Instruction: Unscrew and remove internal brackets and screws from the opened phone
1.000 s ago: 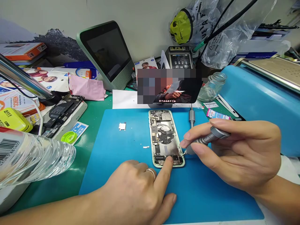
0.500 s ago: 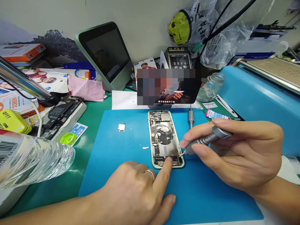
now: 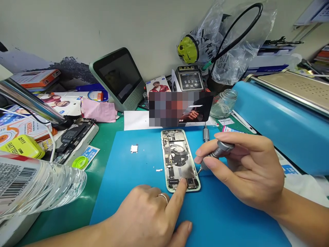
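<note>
An opened phone (image 3: 180,166) with its inner parts bare lies on the blue mat (image 3: 123,178). The outstretched index finger of my left hand (image 3: 151,209) presses on its lower part; the thumb is apart and nothing is held. Between thumb and fingers, my right hand (image 3: 246,168) grips a grey screwdriver (image 3: 218,152), tilted, its tip at the phone's lower right edge. Whether the tip touches a screw is too small to tell. To the left of the phone lie a small metal plate (image 3: 134,148) and a tiny bracket (image 3: 159,170).
A second screwdriver (image 3: 206,133) lies beyond my right hand. Behind the phone a screen (image 3: 200,108) plays a video. Left stand a clear bottle (image 3: 61,185), a yellow box (image 3: 24,147) and another opened phone (image 3: 74,137). A glass jar (image 3: 224,103) and a blue machine (image 3: 269,127) are at right.
The camera view has shifted a little. The screwdriver tip has moved from over the phone's lower right part to its right edge. My left index finger still presses on the phone.
</note>
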Demonstrator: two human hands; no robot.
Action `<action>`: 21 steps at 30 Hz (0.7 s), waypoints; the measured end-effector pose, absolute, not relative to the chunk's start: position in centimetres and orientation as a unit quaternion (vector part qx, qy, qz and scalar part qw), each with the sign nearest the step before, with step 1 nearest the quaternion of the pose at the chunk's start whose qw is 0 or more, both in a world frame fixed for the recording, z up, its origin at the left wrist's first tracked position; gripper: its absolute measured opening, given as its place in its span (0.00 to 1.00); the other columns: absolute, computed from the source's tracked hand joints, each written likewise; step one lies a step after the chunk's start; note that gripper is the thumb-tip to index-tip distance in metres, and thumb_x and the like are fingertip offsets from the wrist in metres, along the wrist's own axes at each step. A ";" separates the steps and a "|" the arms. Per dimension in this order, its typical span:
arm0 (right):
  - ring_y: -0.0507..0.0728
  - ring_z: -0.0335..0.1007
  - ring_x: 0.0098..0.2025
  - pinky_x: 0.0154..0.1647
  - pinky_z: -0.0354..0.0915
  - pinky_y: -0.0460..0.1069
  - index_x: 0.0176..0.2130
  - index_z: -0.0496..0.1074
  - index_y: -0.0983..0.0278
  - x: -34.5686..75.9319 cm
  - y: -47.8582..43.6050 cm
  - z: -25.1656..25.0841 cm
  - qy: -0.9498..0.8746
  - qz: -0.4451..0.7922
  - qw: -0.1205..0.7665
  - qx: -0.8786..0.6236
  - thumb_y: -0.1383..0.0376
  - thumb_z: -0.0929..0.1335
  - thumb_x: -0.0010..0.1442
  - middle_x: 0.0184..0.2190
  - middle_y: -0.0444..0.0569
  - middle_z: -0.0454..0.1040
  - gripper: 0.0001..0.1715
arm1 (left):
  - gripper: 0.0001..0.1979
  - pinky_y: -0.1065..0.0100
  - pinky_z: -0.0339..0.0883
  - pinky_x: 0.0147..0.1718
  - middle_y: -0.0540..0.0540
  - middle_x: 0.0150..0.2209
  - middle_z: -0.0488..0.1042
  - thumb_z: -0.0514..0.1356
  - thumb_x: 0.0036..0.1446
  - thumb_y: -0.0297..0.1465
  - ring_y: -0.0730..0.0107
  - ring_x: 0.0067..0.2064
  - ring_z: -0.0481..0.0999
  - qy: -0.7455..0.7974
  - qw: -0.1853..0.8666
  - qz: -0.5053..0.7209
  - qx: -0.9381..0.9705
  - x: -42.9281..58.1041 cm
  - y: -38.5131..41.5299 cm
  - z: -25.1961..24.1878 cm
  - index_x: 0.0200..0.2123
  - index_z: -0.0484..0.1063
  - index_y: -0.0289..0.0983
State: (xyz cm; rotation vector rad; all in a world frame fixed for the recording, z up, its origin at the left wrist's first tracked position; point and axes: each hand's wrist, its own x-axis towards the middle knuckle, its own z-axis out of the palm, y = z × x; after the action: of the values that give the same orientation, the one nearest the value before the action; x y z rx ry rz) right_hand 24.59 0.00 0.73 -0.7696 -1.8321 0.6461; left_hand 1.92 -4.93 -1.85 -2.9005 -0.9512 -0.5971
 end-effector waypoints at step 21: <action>0.49 0.65 0.22 0.26 0.61 0.46 0.46 0.67 0.59 25.8 1.4 2.3 -0.865 0.203 0.275 -0.367 0.72 0.62 0.66 0.25 0.38 0.70 0.11 | 0.24 0.62 0.61 0.13 0.52 0.19 0.71 0.43 0.72 0.35 0.65 0.17 0.72 -0.302 0.021 -0.198 -0.932 1.7 -5.1 -2.0 0.57 0.65 0.23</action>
State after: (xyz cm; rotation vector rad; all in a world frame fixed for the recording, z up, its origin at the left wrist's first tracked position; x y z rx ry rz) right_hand 25.78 1.35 2.34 -0.9877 -2.3245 0.5462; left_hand 1.75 -5.11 -2.02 -2.8909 -0.9376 -0.6125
